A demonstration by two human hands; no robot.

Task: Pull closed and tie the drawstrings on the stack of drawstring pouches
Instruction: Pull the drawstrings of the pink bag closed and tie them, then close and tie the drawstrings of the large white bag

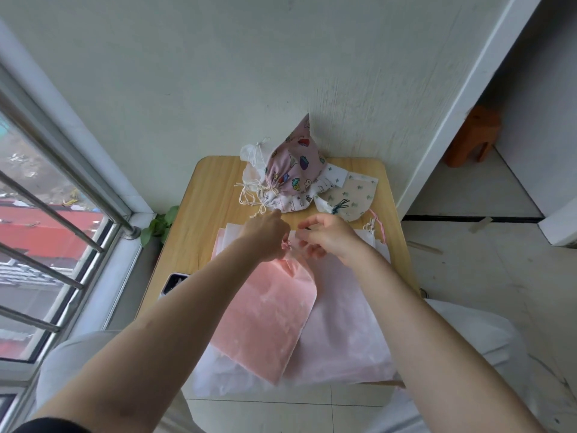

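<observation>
Hands meet over the middle of the counter (215, 170): the left hand (265, 235) pinches the gathered neck of the pink pouch (268, 320), and the right hand (327, 237) has its fingers curled round the drawstring beside it. That pouch lies on the stack of pale pouches (343, 332) reaching to the near edge. Tied pouches (293, 170) are heaped at the far edge against the wall. A phone (173, 284) sits at the left edge.
</observation>
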